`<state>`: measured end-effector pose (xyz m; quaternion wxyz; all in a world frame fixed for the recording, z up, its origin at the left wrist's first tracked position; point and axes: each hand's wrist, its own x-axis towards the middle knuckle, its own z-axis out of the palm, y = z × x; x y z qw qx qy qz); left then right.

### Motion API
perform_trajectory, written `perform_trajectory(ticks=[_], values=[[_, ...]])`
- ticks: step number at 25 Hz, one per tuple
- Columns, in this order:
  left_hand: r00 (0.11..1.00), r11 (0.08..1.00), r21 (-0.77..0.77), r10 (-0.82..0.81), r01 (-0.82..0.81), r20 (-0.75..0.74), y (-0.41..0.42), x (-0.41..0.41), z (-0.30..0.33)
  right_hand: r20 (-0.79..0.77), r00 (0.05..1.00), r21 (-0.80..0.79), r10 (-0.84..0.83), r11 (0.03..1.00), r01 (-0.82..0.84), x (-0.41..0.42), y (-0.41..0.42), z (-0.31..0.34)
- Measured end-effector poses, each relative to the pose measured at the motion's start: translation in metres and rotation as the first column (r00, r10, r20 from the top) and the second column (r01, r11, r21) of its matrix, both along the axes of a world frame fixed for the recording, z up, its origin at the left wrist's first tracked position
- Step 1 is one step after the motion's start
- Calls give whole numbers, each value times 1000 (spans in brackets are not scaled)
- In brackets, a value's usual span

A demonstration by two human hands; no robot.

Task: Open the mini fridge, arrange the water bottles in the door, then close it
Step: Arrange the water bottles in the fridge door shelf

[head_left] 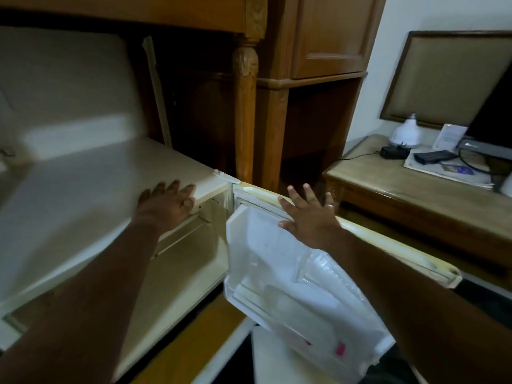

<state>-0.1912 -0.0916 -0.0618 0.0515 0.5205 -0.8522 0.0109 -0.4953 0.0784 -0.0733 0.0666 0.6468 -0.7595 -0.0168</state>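
The cream mini fridge (91,189) stands under a wooden unit, seen from above, with its door (293,273) swung wide open to the right. My left hand (166,203) lies flat, fingers spread, on the front edge of the fridge top. My right hand (310,214) rests open on the top edge of the door, fingers spread, a ring on one finger. White plastic door shelves show below it; pink-labelled shapes (339,349) low in the door may be bottles, but blur hides them. The fridge interior (194,245) looks bare where visible.
A carved wooden post (245,101) and a cupboard (327,37) rise behind the door. To the right stands a wooden desk (388,184) with a white bulb lamp (406,133), a black adapter with cable, papers and a dark screen. Wooden floor shows below the fridge.
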Motion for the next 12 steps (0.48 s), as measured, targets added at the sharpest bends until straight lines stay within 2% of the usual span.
perform_trajectory(ticks=[2,4,5,6,7,9,12], values=[[1000,1000,10,15,-15,1,0,-1,-2,26,999,-131,-35,991,38,3,29,2],[999,999,-4,48,-48,7,0,-5,-4,117,992,-395,-45,915,88,-3,76,-1],[999,999,6,51,-51,1,-1,-6,-2,169,983,-438,-74,888,142,-8,102,-5],[999,999,17,45,-45,-6,-2,-6,1,219,966,-373,-137,903,213,-11,126,-7],[999,999,29,39,-39,-7,0,-5,3,234,946,-235,-225,931,280,-12,146,-9],[999,998,41,42,-42,-8,5,-5,4,173,932,20,-319,947,320,-12,169,-17],[998,997,48,57,-56,-18,8,-4,7,192,917,186,-350,930,316,-12,165,-12]])
